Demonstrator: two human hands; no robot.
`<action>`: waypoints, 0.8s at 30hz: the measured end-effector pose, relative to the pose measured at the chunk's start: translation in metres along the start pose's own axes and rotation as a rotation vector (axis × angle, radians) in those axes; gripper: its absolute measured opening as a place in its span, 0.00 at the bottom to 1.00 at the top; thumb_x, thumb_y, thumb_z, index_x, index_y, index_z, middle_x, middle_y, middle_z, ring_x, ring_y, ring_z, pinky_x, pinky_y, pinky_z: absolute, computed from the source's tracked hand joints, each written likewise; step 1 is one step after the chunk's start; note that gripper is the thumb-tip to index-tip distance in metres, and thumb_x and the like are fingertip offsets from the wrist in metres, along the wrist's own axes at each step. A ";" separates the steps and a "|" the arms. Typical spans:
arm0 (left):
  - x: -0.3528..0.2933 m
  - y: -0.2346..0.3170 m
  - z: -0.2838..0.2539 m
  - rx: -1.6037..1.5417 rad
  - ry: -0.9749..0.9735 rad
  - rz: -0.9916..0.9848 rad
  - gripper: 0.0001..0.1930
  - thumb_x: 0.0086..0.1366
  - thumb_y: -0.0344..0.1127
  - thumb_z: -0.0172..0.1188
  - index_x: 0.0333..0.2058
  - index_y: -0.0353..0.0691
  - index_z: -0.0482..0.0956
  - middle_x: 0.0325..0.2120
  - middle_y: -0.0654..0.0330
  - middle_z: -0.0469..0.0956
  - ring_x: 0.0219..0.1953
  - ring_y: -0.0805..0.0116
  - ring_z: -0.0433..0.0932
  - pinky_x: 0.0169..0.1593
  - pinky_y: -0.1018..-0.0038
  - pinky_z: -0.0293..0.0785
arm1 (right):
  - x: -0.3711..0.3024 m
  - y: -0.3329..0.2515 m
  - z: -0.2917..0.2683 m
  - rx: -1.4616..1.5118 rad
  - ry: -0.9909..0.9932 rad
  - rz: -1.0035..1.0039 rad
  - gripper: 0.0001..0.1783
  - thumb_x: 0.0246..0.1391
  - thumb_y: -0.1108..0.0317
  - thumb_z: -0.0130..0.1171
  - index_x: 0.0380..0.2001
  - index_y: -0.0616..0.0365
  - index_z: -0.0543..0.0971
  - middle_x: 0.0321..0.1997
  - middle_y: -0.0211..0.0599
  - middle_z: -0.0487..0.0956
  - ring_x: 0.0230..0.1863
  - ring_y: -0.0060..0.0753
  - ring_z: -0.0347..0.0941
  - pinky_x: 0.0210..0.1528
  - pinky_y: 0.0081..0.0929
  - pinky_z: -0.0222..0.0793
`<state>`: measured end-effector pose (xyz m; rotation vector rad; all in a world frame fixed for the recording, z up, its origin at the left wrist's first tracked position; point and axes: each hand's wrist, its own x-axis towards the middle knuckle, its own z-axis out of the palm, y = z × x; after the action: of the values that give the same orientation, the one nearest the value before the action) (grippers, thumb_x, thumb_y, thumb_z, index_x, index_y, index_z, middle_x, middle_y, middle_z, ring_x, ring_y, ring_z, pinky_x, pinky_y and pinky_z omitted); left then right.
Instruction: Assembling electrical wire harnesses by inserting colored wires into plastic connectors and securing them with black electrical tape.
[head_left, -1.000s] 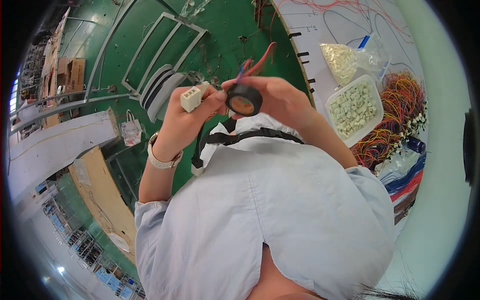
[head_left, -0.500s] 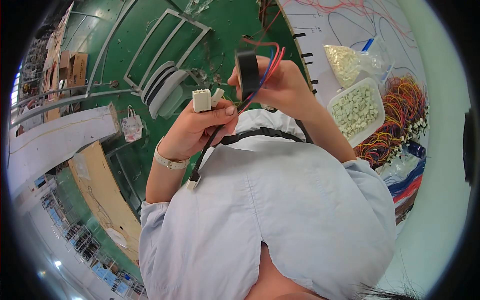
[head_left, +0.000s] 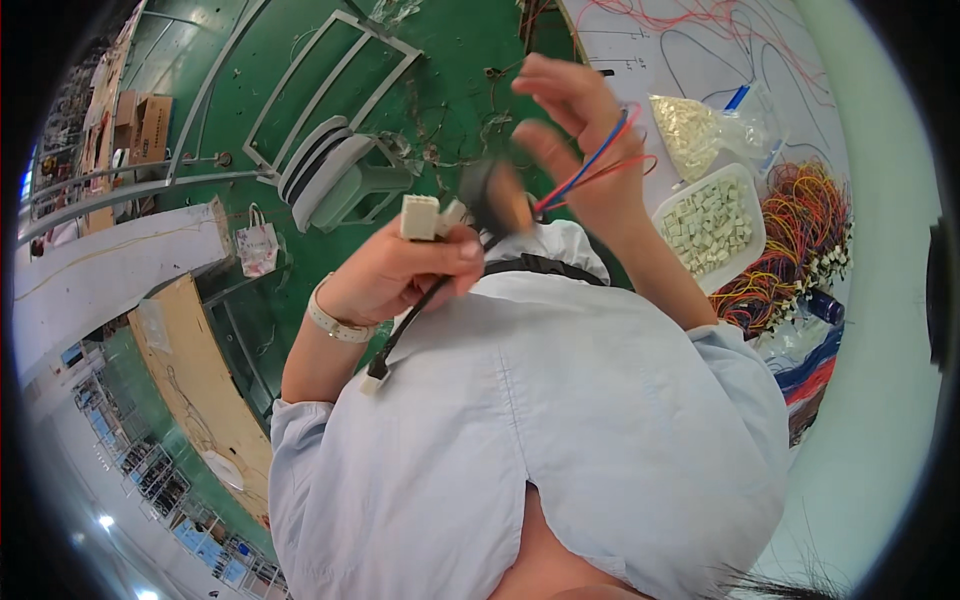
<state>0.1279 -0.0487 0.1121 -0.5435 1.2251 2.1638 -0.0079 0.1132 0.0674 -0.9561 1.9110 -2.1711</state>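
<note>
In front of my chest my left hand pinches a wire harness. White plug housings stick up above its thumb, and a black-wrapped branch ending in a small white connector hangs toward my shirt. A roll of black tape, smeared by motion, is at the harness just right of those fingers. Red and blue wires run from there to the right, across my right palm. My right hand is raised beside the roll, fingers spread and apart from it.
On the white worktop at right are a tray of small white connectors, a bag of cream-coloured pieces and a heap of coloured wires. A grey stool and a metal frame stand on the green floor.
My right hand has let go of the tape roll and moved up and right, its fingers opening. The roll is lower and blurred. My left hand has shifted slightly right with the harness.
</note>
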 end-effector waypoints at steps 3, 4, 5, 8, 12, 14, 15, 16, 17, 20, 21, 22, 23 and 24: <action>0.003 0.000 -0.002 -0.073 -0.018 -0.025 0.09 0.63 0.36 0.56 0.26 0.38 0.74 0.19 0.64 0.73 0.15 0.80 0.64 0.17 0.83 0.53 | -0.004 -0.009 -0.017 0.309 -0.407 0.192 0.11 0.59 0.69 0.51 0.41 0.63 0.78 0.49 0.41 0.75 0.51 0.32 0.71 0.51 0.27 0.68; 0.003 0.002 -0.006 -0.115 0.014 0.002 0.09 0.63 0.36 0.56 0.27 0.37 0.75 0.19 0.63 0.73 0.15 0.79 0.64 0.17 0.83 0.54 | -0.006 -0.005 -0.017 0.370 -0.489 0.231 0.15 0.58 0.65 0.49 0.39 0.66 0.78 0.51 0.48 0.73 0.53 0.38 0.71 0.54 0.31 0.67; 0.002 0.003 -0.007 -0.097 0.043 0.064 0.09 0.63 0.36 0.56 0.28 0.37 0.75 0.19 0.63 0.73 0.15 0.79 0.64 0.17 0.83 0.55 | -0.010 0.001 -0.017 0.431 -0.571 0.271 0.20 0.57 0.61 0.47 0.36 0.68 0.79 0.53 0.55 0.72 0.54 0.43 0.70 0.56 0.34 0.66; 0.006 0.005 -0.013 -0.086 0.064 0.096 0.09 0.63 0.35 0.56 0.29 0.36 0.76 0.19 0.63 0.73 0.15 0.80 0.64 0.17 0.83 0.54 | -0.024 0.004 -0.018 0.783 -0.451 0.621 0.25 0.51 0.65 0.43 0.47 0.73 0.74 0.55 0.59 0.70 0.58 0.50 0.68 0.61 0.45 0.62; 0.014 0.001 -0.020 0.047 0.120 0.202 0.08 0.63 0.33 0.56 0.27 0.36 0.76 0.20 0.64 0.74 0.16 0.83 0.63 0.17 0.84 0.52 | -0.021 0.005 -0.011 0.853 -0.516 0.692 0.31 0.59 0.53 0.42 0.52 0.73 0.70 0.57 0.55 0.70 0.59 0.47 0.67 0.63 0.44 0.60; 0.017 -0.001 -0.019 0.061 0.144 0.209 0.09 0.64 0.34 0.56 0.26 0.37 0.76 0.20 0.64 0.74 0.16 0.84 0.63 0.17 0.84 0.52 | -0.021 0.007 -0.005 0.834 -0.436 0.747 0.35 0.60 0.47 0.39 0.52 0.72 0.70 0.57 0.54 0.70 0.59 0.45 0.67 0.63 0.42 0.59; 0.018 -0.001 -0.019 0.073 0.175 0.218 0.09 0.64 0.34 0.56 0.25 0.37 0.76 0.20 0.64 0.74 0.16 0.84 0.62 0.17 0.84 0.51 | -0.021 0.009 -0.001 0.817 -0.362 0.800 0.39 0.61 0.41 0.36 0.52 0.72 0.70 0.57 0.52 0.70 0.58 0.43 0.67 0.63 0.40 0.58; 0.018 0.000 -0.020 0.075 0.173 0.217 0.09 0.64 0.34 0.56 0.25 0.37 0.76 0.20 0.64 0.74 0.16 0.84 0.62 0.17 0.84 0.51 | -0.020 0.008 0.001 0.817 -0.360 0.799 0.39 0.61 0.41 0.36 0.52 0.72 0.70 0.57 0.52 0.70 0.58 0.43 0.67 0.63 0.40 0.58; 0.018 0.001 -0.023 0.098 0.187 0.207 0.09 0.64 0.34 0.56 0.25 0.37 0.76 0.19 0.65 0.74 0.15 0.85 0.62 0.17 0.84 0.50 | -0.019 0.005 0.003 0.753 -0.353 0.795 0.42 0.61 0.38 0.34 0.52 0.72 0.71 0.57 0.51 0.71 0.58 0.42 0.68 0.64 0.39 0.57; 0.016 0.004 -0.021 0.145 0.225 0.194 0.08 0.64 0.33 0.54 0.27 0.37 0.75 0.19 0.66 0.72 0.16 0.83 0.61 0.18 0.83 0.51 | -0.015 -0.003 0.004 0.765 -0.327 0.855 0.46 0.60 0.34 0.32 0.51 0.73 0.71 0.56 0.50 0.72 0.57 0.41 0.68 0.64 0.36 0.57; 0.015 0.005 -0.020 0.170 0.253 0.194 0.07 0.64 0.32 0.52 0.28 0.37 0.73 0.18 0.66 0.69 0.16 0.81 0.61 0.19 0.81 0.53 | -0.013 -0.004 0.005 0.844 -0.312 0.913 0.47 0.59 0.33 0.32 0.51 0.73 0.71 0.56 0.50 0.72 0.57 0.41 0.68 0.64 0.36 0.56; 0.015 0.006 -0.021 0.172 0.252 0.195 0.07 0.64 0.32 0.52 0.28 0.37 0.73 0.18 0.66 0.69 0.16 0.81 0.61 0.19 0.81 0.53 | -0.011 -0.004 0.006 0.844 -0.310 0.912 0.47 0.59 0.33 0.32 0.51 0.73 0.71 0.56 0.50 0.72 0.57 0.41 0.68 0.64 0.36 0.56; 0.014 0.007 -0.022 0.221 0.265 0.195 0.07 0.65 0.32 0.52 0.28 0.37 0.73 0.18 0.66 0.69 0.17 0.81 0.61 0.20 0.81 0.54 | -0.009 -0.004 0.007 0.867 -0.300 0.974 0.48 0.59 0.32 0.31 0.51 0.74 0.71 0.56 0.51 0.72 0.57 0.42 0.68 0.64 0.36 0.56; 0.015 0.008 -0.022 0.269 0.280 0.195 0.07 0.65 0.32 0.52 0.28 0.36 0.74 0.19 0.66 0.69 0.17 0.80 0.62 0.21 0.81 0.55 | -0.007 -0.003 0.009 0.890 -0.290 1.037 0.50 0.58 0.30 0.30 0.51 0.74 0.71 0.56 0.52 0.72 0.57 0.42 0.69 0.64 0.36 0.57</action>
<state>0.1133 -0.0670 0.0973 -0.6478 1.7557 2.0786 0.0027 0.1093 0.0675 -0.0384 0.7725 -1.7171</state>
